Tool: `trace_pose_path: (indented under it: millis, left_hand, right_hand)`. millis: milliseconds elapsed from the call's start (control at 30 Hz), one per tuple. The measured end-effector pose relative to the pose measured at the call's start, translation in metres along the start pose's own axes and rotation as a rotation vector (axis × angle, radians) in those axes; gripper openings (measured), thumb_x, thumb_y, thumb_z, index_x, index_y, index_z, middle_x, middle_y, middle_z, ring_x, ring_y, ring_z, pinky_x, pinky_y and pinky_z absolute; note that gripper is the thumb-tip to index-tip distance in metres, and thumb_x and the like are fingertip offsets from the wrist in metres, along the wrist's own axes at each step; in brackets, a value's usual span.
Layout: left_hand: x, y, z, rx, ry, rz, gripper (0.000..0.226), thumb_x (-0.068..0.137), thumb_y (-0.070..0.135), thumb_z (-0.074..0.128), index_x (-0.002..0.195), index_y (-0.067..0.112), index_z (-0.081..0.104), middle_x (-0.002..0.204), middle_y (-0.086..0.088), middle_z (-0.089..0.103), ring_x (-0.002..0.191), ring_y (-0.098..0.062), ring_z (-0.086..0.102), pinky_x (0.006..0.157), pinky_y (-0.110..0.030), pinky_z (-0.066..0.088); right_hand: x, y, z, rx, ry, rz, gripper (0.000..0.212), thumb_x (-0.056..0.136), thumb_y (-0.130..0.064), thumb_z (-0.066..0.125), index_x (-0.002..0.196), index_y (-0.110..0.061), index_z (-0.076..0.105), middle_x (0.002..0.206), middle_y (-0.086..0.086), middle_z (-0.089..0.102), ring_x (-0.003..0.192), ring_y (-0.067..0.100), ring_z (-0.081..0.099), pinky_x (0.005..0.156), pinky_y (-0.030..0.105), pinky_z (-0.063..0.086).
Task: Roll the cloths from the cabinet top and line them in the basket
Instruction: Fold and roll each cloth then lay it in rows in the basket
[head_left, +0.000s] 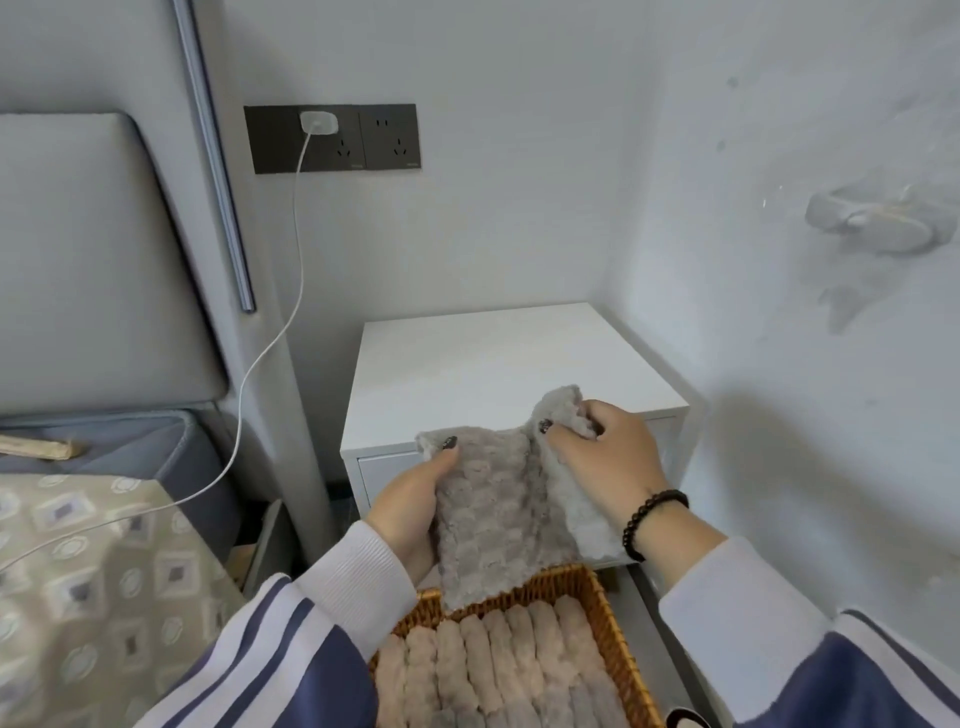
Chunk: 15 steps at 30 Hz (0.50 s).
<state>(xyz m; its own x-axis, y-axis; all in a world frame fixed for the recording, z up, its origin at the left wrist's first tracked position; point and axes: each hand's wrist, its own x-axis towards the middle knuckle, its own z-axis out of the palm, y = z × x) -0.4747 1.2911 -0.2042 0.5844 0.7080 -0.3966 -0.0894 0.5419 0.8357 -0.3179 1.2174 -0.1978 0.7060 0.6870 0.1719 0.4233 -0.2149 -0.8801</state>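
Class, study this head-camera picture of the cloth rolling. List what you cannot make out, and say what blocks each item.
1. Basket: near end cut off by the bottom edge, so the rolled cloths cannot be fully counted.
2. Cabinet front: drawers hidden behind the grey cloth and both hands.
3. Left hand: fingers hidden behind the cloth; only the thumb shows.
4. Right hand: fingertips buried in cloth.

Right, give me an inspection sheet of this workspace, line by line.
Surface: white cabinet top, bare where visible.
Job's things: one grey fluffy cloth held unrolled above the wicker basket; a row of rolled cloths lies side by side in the basket.
Clutter: nothing seen on the cabinet.
Hands: left hand grips the cloth's left edge; right hand pinches its upper right corner, beaded bracelet on that wrist.
Cables: white cable runs from a charger in the wall socket down towards the bed.
Surroundings: padded headboard, patterned bedding, grey walls.
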Motion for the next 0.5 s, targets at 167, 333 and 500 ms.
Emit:
trace_pose_path:
  millis: [167, 333, 500]
  left_hand:
    - [0.013, -0.005, 0.011, 0.008, -0.061, 0.002, 0.038, 0.102, 0.031, 0.040, 0.119, 0.006, 0.063, 0.112, -0.014, 0.070, 0.107, -0.028, 0.066, 0.093, -0.042, 0.050]
    - [0.019, -0.004, 0.013, -0.054, -0.055, 0.027, 0.042, 0.103, 0.035, 0.036, 0.122, 0.009, 0.063, 0.113, -0.013, 0.070, 0.105, -0.025, 0.067, 0.086, -0.038, 0.054]
    - [0.024, -0.003, 0.007, -0.085, -0.078, 0.040, 0.051, 0.100, 0.046, 0.035, 0.121, 0.008, 0.062, 0.114, -0.013, 0.070, 0.100, -0.022, 0.070, 0.078, -0.034, 0.054]
  right_hand:
    - [-0.011, -0.015, 0.024, 0.001, -0.150, -0.104, 0.007, 0.086, -0.020, 0.063, 0.085, -0.026, 0.060, 0.076, -0.016, 0.058, 0.067, -0.004, 0.051, 0.052, 0.003, 0.039]
    - [-0.018, -0.023, 0.028, -0.097, -0.236, -0.230, 0.022, 0.086, -0.017, 0.063, 0.100, -0.033, 0.060, 0.094, -0.017, 0.054, 0.084, -0.002, 0.054, 0.064, 0.005, 0.042]
    - [-0.022, -0.019, 0.032, -0.195, -0.322, -0.317, 0.041, 0.084, -0.020, 0.064, 0.124, -0.025, 0.056, 0.103, -0.010, 0.049, 0.087, 0.005, 0.050, 0.073, 0.008, 0.039]
